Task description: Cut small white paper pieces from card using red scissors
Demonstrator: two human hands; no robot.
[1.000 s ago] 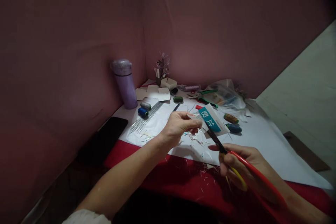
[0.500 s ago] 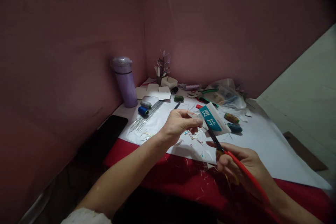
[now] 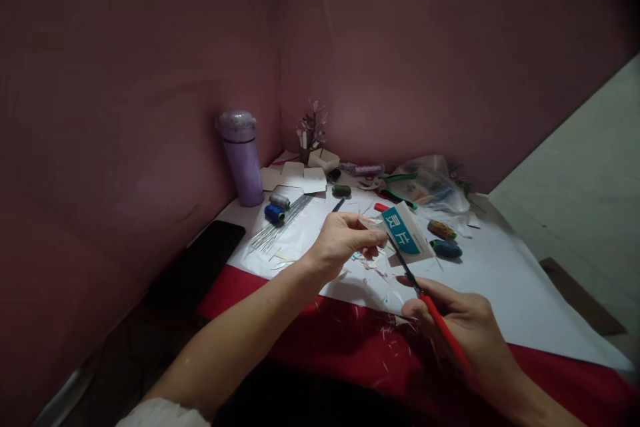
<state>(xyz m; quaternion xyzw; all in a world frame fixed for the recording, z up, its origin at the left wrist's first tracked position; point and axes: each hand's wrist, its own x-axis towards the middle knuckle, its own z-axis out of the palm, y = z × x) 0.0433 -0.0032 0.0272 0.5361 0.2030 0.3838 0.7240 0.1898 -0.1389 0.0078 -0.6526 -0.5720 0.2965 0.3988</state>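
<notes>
My left hand (image 3: 343, 240) is raised over the white sheet (image 3: 500, 280) and pinches a small piece of white-and-teal card (image 3: 373, 222) between thumb and fingers. My right hand (image 3: 463, 330) grips red-handled scissors (image 3: 440, 327), whose dark blades (image 3: 403, 268) point up and left toward the card piece. A teal-and-white box (image 3: 404, 233) lies flat just behind the blades. Paper scraps (image 3: 377, 267) are scattered under both hands.
A purple flask (image 3: 241, 157) stands at the back left. Thread spools (image 3: 274, 213), a bundle of thin wires (image 3: 280, 223), green pliers (image 3: 395, 190), a clear plastic bag (image 3: 430, 180) and a small flower pot (image 3: 310, 137) crowd the far end. A black phone (image 3: 200, 260) lies left. Red cloth (image 3: 350, 340) covers the near edge.
My right hand has moved the scissors slightly left and closer to the card piece, and the handles have drawn together. My left hand has stayed almost still.
</notes>
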